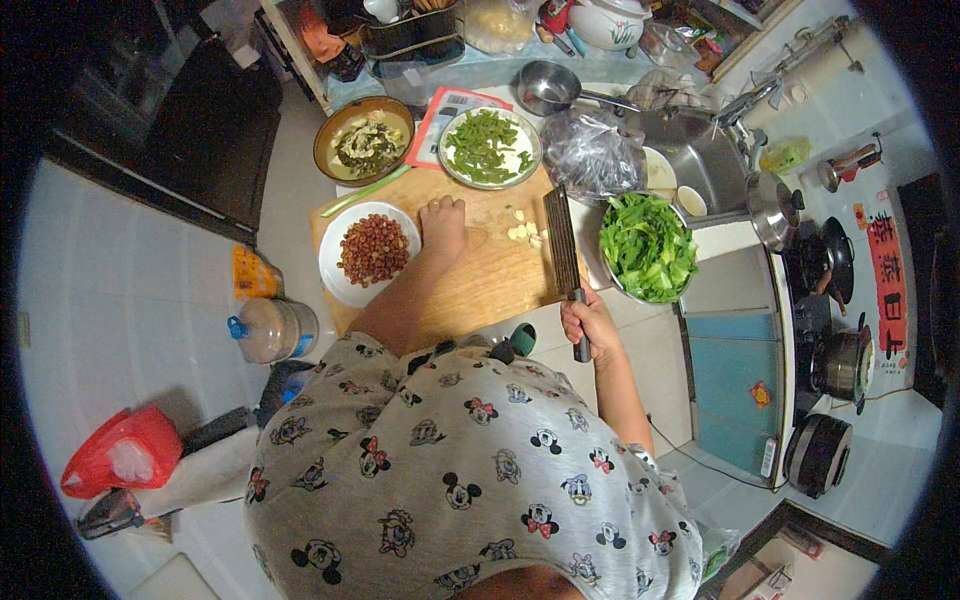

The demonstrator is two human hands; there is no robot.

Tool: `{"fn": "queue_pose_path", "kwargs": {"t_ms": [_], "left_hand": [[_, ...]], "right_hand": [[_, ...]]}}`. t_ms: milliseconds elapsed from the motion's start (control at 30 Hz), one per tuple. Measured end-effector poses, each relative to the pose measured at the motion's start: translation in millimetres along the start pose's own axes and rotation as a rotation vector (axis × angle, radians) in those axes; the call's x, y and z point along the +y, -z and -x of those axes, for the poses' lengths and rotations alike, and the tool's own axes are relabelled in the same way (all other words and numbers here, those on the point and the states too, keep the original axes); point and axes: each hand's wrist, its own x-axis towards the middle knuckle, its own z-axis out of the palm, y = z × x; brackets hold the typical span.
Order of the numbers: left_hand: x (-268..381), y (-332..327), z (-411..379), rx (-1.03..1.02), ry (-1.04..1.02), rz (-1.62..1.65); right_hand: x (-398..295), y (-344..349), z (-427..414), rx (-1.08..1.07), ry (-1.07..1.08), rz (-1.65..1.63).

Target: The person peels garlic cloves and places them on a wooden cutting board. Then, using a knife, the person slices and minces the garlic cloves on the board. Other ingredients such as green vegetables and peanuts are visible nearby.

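Note:
My right hand (pixel 592 322) grips the black handle of a cleaver (pixel 559 232), whose dark, ridged blade points away from me over the right edge of a wooden cutting board (pixel 487 285). Just left of the blade lie several pale garlic slices (pixel 525 231). My left hand (pixel 444 225) rests palm down on the board with its fingers bent; whatever may be under it is hidden. Beside it stands a white plate (pixel 330 262) of red-brown peanuts (pixel 375 251). A green scallion stalk (pixel 364 193) lies along the board's far left edge.
Beyond the board are a brown bowl of soup (pixel 367 141) and a plate of cut green beans (pixel 487 146). At right stand a bowl of leafy greens (pixel 649 247), a clear plastic bag (pixel 589 154), a steel saucepan (pixel 549 86) and a sink (pixel 690 161). A water jug (pixel 277 330) is at left.

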Motion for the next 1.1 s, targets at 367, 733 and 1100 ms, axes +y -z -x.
{"fn": "queue_pose_path", "kwargs": {"t_ms": [367,733,1100], "left_hand": [[20,-5,60,-0.133,-0.448,0.555],[61,-10,13,0.029,-0.362,0.404],[78,-37,15,-0.119,-0.419,0.073]], "right_hand": [[45,26,-3,0.144,0.453,1.111],[59,6,-8,0.087,0.35,1.834],[66,17,-18,0.027,0.322,1.777]]}}
